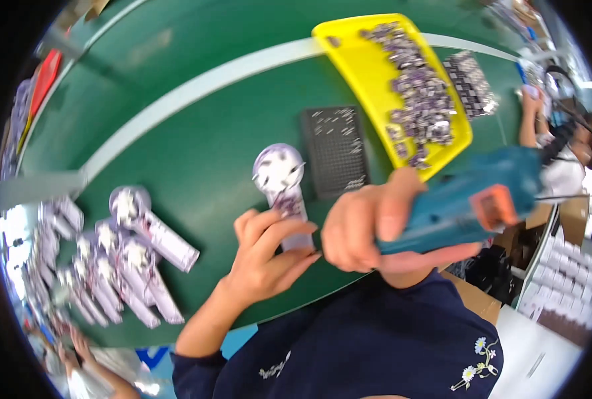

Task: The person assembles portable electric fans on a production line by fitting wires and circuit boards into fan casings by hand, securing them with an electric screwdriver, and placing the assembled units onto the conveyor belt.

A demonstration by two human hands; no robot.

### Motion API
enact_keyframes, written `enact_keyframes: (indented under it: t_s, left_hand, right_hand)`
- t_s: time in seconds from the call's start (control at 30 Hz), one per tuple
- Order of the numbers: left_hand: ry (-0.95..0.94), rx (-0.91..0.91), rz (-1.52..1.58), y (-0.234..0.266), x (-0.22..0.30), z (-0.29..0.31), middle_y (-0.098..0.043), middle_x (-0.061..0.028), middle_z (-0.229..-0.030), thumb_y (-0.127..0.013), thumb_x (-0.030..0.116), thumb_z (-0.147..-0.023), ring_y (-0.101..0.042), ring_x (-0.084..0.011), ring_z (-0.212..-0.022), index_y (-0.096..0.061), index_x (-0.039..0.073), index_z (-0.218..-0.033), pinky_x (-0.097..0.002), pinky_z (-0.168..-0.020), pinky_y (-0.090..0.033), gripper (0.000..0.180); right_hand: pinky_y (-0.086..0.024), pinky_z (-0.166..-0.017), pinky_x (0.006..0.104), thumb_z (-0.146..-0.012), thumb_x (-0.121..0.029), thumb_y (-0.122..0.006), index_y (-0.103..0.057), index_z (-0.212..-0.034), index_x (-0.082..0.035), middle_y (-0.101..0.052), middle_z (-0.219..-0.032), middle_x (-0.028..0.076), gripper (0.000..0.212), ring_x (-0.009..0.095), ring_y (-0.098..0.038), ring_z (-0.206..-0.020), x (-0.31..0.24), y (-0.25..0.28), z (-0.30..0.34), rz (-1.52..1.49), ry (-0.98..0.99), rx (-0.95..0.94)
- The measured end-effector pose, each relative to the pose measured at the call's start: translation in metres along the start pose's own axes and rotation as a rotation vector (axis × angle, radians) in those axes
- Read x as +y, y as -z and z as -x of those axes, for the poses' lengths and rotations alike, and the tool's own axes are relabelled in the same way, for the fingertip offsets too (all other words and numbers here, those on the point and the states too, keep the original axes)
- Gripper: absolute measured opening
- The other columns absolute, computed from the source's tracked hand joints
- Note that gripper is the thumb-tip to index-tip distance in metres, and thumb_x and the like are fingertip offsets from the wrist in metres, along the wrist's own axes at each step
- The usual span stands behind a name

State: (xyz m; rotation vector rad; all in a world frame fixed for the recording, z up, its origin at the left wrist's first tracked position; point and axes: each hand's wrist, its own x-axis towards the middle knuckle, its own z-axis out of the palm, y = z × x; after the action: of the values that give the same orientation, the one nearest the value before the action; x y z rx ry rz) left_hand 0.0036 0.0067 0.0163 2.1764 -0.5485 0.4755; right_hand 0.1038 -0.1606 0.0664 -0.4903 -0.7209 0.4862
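Note:
Close to the table's front edge lies a pale lilac handheld fan body (280,174), with a round head, white inner parts and a slim handle. Around its handle curl the fingers and thumb of my left hand (267,249). My right hand (369,223) grips a teal electric screwdriver (465,199) with an orange patch; it is blurred, and its tip is hidden behind the hand. Just beyond my hands sits a black screw tray (337,149) with rows of small holes and silvery screws scattered over its far part.
A yellow tray (356,73) of small dark-and-silver parts stands beyond the screw tray, beside a block of small parts (470,83). Several similar fan bodies (166,241) lie at left on the green table (202,126). Other people's hands show at far right (530,110) and lower left (83,349).

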Motion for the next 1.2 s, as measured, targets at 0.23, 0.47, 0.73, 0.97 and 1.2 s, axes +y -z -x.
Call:
enact_keyframes:
  t_s: [0.23,0.47,0.73,0.97,1.2]
  left_hand:
    - [0.153,0.138,-0.086,0.004,0.0,0.012,-0.06,-0.0066,-0.119,-0.087,0.018,-0.064,-0.052,-0.0292,-0.107,-0.074,0.011,-0.098,-0.0447,-0.09,-0.037,0.038]
    - [0.378,0.138,0.092,-0.006,-0.02,0.009,-0.054,-0.0062,-0.101,-0.087,0.011,-0.068,-0.053,-0.0244,-0.09,-0.07,0.011,-0.113,-0.037,-0.081,-0.043,0.048]
    - [0.459,0.099,0.132,-0.007,-0.028,0.011,-0.06,-0.0045,-0.096,-0.083,0.001,-0.073,-0.058,-0.02,-0.083,-0.075,0.01,-0.105,-0.0314,-0.068,-0.052,0.035]
    - [0.485,0.08,0.17,-0.012,-0.025,0.013,-0.059,-0.0024,-0.094,-0.083,0.009,-0.074,-0.054,-0.0225,-0.081,-0.073,0.012,-0.104,-0.0345,-0.075,-0.044,0.031]
    - [0.524,0.155,0.27,-0.012,-0.022,0.019,-0.058,-0.0062,-0.096,-0.08,0.006,-0.077,-0.062,-0.0243,-0.081,-0.072,0.008,-0.106,-0.0374,-0.071,-0.052,0.03]
  right_hand:
    - [-0.047,-0.04,0.0301,-0.091,-0.069,-0.057,-0.045,-0.112,-0.01,-0.054,-0.069,0.005,0.063,0.017,-0.053,-0.045,0.012,-0.008,0.006,0.321,0.248,-0.081]
    - [-0.047,-0.044,0.0339,-0.084,-0.074,-0.062,-0.045,-0.116,-0.006,-0.056,-0.07,0.01,0.077,0.021,-0.053,-0.047,0.03,-0.004,0.001,0.509,0.466,-0.092]
    - [-0.048,-0.042,0.0335,-0.08,-0.082,-0.057,-0.046,-0.119,-0.013,-0.055,-0.074,0.007,0.081,0.019,-0.052,-0.045,0.039,0.003,0.005,0.565,0.371,-0.08]
    - [-0.048,-0.043,0.0337,-0.081,-0.08,-0.058,-0.046,-0.116,-0.01,-0.055,-0.074,0.007,0.079,0.019,-0.053,-0.046,0.042,0.003,0.012,0.613,0.356,-0.103]
    - [-0.047,-0.043,0.0326,-0.079,-0.081,-0.059,-0.047,-0.115,-0.011,-0.054,-0.072,0.006,0.08,0.018,-0.053,-0.047,0.049,0.011,0.005,0.585,0.244,-0.214]
